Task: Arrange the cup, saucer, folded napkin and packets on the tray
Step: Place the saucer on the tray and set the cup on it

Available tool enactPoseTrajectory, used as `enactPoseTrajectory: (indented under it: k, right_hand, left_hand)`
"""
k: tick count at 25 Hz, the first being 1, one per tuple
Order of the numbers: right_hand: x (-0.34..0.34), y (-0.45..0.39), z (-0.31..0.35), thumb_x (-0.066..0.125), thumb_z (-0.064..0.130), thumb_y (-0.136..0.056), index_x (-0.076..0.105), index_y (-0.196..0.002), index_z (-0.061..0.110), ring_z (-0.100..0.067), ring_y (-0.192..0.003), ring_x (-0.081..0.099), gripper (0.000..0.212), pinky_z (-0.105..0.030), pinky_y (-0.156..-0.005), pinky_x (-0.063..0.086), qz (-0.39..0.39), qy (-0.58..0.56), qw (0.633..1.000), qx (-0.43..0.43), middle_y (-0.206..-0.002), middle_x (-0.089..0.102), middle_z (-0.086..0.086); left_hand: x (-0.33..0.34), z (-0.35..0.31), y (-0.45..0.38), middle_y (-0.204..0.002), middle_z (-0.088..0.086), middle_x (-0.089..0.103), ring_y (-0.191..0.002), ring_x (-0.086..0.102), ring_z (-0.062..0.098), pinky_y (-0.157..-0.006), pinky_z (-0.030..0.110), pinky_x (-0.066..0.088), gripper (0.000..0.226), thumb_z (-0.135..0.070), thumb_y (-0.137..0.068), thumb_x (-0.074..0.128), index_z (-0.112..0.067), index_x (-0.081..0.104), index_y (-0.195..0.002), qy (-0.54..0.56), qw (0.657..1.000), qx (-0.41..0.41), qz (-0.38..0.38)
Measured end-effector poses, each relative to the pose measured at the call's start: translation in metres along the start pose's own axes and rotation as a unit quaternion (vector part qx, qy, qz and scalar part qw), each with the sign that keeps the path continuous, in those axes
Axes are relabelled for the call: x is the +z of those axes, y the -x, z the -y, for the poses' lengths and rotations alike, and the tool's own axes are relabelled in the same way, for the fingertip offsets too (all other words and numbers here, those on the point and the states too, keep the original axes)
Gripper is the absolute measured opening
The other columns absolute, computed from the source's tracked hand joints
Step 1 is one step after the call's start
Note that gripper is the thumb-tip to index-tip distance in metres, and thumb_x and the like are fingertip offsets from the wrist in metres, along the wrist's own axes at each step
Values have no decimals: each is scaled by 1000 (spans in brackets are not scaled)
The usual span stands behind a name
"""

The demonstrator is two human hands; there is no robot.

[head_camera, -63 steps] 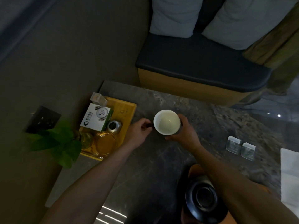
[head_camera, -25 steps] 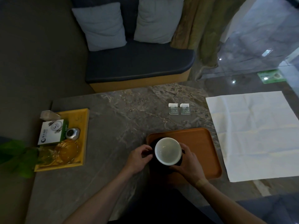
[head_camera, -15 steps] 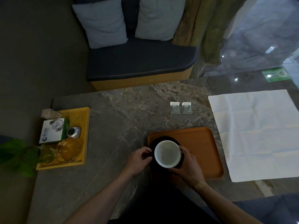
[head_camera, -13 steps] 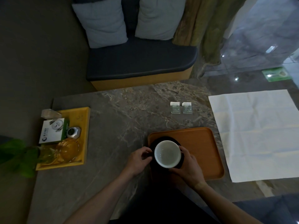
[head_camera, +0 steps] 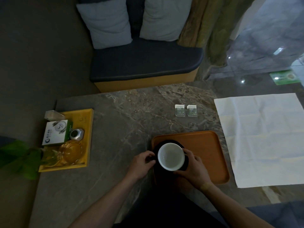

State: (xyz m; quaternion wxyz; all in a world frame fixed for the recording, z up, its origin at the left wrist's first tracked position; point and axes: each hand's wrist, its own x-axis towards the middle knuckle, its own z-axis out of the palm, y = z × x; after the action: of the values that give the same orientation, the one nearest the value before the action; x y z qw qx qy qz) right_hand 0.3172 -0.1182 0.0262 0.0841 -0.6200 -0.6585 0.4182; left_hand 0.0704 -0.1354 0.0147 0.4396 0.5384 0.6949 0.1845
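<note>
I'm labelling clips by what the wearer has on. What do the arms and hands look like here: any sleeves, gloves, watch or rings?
Both forearms are bare up to the frame's bottom edge, with no sleeves showing. The left hand and right hand wear no gloves. No watch, band or ring can be made out, though the picture is dim and the fingers are partly hidden.

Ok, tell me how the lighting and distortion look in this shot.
Head view: dim overall, the napkin brightest; glare spots on the glossy floor; wide-angle bending at the table edges; the dark saucer nearly lost under the cup.
</note>
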Motion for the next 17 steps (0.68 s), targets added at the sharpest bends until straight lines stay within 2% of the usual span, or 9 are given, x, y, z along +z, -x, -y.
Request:
enactPoseTrajectory:
  k: [3,4,7,11,14,17]
  right_hand:
    - [-3,-1,0,72,72,-48,25,-131,53,-17,-121,43,97,-37,-80,47,7,6,1000,-6,-122,60,15]
    - [-4,-2,0,72,71,-49,24,-132,52,-18,-121,43,98,-38,-81,48,10,9,1000,-9,-123,60,15]
    - [-9,-1,0,71,71,-54,23,-135,51,-20,-123,42,97,-41,-84,48,25,32,999,-23,-130,56,15]
    - [-22,-1,-7,68,66,-67,26,-142,42,-24,-128,39,90,-45,-93,45,26,98,993,-59,-143,45,13]
    - [-39,3,-23,58,60,-82,38,-135,38,-25,-127,40,61,-45,-95,45,26,146,987,-66,-140,48,7]
    - [-56,16,-41,48,56,-91,52,-124,33,-25,-123,45,41,-41,-92,47,30,227,970,-80,-133,53,3]
  left_hand:
    - [2,0,3,-100,-4,72,-88,64,6,-74,8,44,21,-17,-82,74,-21,69,-103,8,1000,-13,-11]
    - [3,-1,4,-100,-4,72,-89,65,8,-75,10,45,22,-18,-83,73,-21,69,-103,11,1000,-18,-14]
    - [7,-5,11,-103,-1,71,-96,67,15,-85,27,51,30,-18,-84,73,-18,65,-113,32,998,-48,-32]
    - [18,-13,27,-105,-5,64,-95,61,10,-80,26,45,44,-23,-85,71,-21,53,-125,59,990,-104,-70]
    - [32,-18,42,-99,-12,60,-91,59,10,-74,29,45,30,-37,-87,67,-26,53,-111,-4,983,-146,-109]
    - [45,-23,59,-85,-15,57,-76,56,5,-62,28,44,16,-40,-88,63,-30,51,-91,-28,977,-180,-107]
